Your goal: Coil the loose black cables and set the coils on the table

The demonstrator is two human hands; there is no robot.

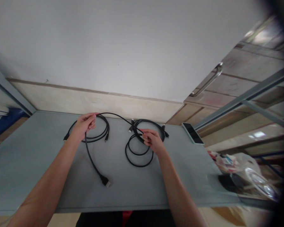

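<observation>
A black cable [113,113] arcs between my two hands above the grey tabletop. My left hand [85,123] pinches it near one end, and from there a length with a plug [105,181] hangs down toward the front. Farther along, my right hand [152,139] grips the same cable between thumb and fingers. Loose loops [139,165] of cable lie on the table beneath my right hand. Behind my left hand rests a coiled black cable [108,127] with its plugs out to the sides. Another coiled black cable [149,120] sits behind my right hand, partly covered by it.
A phone [193,133] lies at the table's back right corner. The grey table [118,198] meets a pale wall behind. Metal frame bars [246,96] rise on the right, near a metal handle [207,82]. Plastic bags [246,162] and other items stand beyond the right edge.
</observation>
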